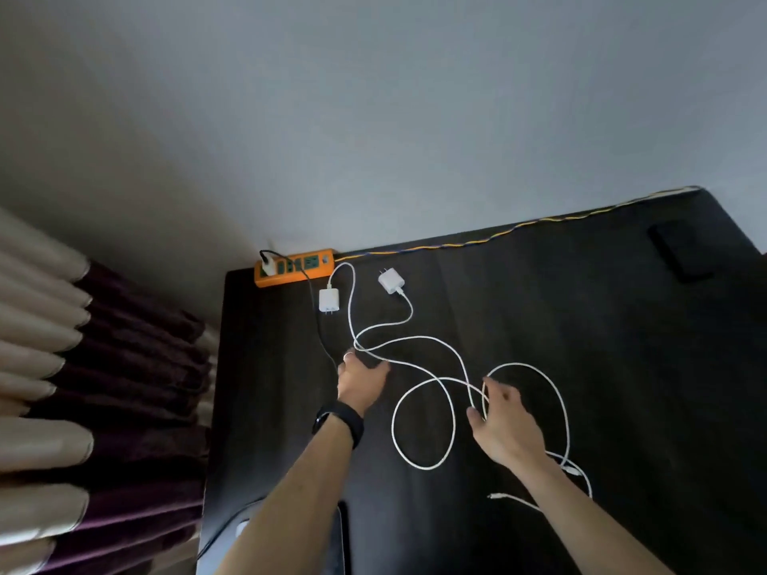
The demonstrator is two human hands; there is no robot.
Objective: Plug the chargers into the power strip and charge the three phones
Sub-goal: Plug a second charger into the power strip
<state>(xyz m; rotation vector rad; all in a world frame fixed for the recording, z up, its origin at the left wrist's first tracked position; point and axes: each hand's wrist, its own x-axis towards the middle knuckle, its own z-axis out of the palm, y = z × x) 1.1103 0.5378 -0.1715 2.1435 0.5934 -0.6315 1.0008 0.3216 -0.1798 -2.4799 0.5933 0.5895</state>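
An orange power strip (295, 266) lies at the table's far left corner, with one white charger (268, 267) and its black cable plugged into it. Two white chargers lie unplugged on the dark table (581, 325): one (328, 301) near the strip, the other (390, 281) to its right. Their white cables (423, 429) loop across the table. My left hand (360, 381) is palm down with fingers spread over a cable, just below the nearer charger. My right hand (504, 427) pinches a cable loop. One dark phone (680, 253) lies at the far right corner.
A yellow-blue twisted cord (498, 236) runs along the table's back edge from the strip. Striped curtains (103, 367) hang to the left of the table. A dark flat object (342, 533) lies partly hidden under my left forearm. I wear a black wristband (338, 423).
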